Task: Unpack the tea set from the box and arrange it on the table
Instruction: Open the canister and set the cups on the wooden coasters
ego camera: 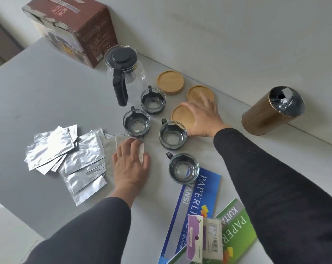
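A glass teapot (123, 67) with a black lid and handle stands near the brown box (73, 31) at the back. Several glass cups sit in front of it, the nearest (183, 168) beside a blue paper pack. Three bamboo coasters lie to the right; my right hand (203, 117) rests flat on the nearest coaster (182, 116), fingers spread. My left hand (130, 164) presses flat on a silver foil sachet (111, 143) at the edge of a pile of sachets (66, 149).
A gold cylindrical tin (271, 111), open and holding foil, lies against the wall at right. Blue (191, 202) and green (237, 231) paper packs and small packets lie at the near edge. The grey table (37, 96) ends at left and near left.
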### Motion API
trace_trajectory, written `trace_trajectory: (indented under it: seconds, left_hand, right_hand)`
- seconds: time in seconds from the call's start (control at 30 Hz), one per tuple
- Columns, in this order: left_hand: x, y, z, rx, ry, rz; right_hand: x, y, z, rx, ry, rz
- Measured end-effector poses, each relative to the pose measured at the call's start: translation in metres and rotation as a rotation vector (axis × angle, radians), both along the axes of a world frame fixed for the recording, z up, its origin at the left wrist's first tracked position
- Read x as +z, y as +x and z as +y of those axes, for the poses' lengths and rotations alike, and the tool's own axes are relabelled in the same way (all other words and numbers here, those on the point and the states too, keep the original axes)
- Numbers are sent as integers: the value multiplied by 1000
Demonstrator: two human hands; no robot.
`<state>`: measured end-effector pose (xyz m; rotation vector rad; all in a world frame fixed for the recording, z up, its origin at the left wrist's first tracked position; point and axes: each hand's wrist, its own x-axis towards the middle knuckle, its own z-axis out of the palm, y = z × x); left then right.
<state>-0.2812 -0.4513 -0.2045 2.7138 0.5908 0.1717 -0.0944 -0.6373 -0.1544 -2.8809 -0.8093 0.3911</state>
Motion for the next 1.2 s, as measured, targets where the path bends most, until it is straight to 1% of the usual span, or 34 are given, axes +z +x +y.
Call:
trace_trajectory:
  seconds: [0.1, 0.2, 0.23, 0.3, 0.37, 0.4, 0.47, 0.53, 0.6, 0.7, 0.8, 0.9, 1.03, 1.17, 1.2]
  left_hand:
    - [2, 0, 0, -5, -3, 4]
    - [3, -1, 1, -12, -11, 6]
    - [4, -2, 1, -13, -20, 6]
    - [4, -2, 1, -16, -39, 9]
    - [4, -3, 2, -18, -56, 17]
    - [4, -3, 2, -21, -63, 21]
    - [3, -4, 2, -29, -82, 29]
    - [3, -4, 2, -36, -97, 34]
    - [3, -5, 2, -45, -105, 33]
    - [3, -5, 2, -59, -110, 27]
    - [3, -7, 3, -60, -110, 26]
    - [3, -8, 2, -59, -110, 30]
    - [3, -6, 1, -49, -110, 29]
    - [5, -5, -1, -37, -95, 37]
    - [5, -5, -2, -33, -94, 38]
  right_hand:
    - [0, -7, -1, -8, -12, 13]
    - [3, -26, -6, -94, 83, -19]
    - [4, -35, -8, -164, 159, -53]
    - [4, -58, -10, -353, 386, -124]
    - [6, -88, -9, -524, 626, -111]
    - [7, -105, -8, -569, 714, -88]
    - [8, -139, -3, -593, 837, -49]
    - [2, -168, 1, -581, 902, -24]
    - [-7, -189, 7, -563, 900, -10]
    - [-16, -205, 14, -543, 815, -50]
    - [-19, -210, 17, -546, 731, -87]
    - [-20, -206, 15, -529, 693, -113]
    - [-11, -197, 13, -528, 741, -150]
    - [7, -167, 12, -496, 756, -295]
    - [13, -155, 12, -495, 770, -307]
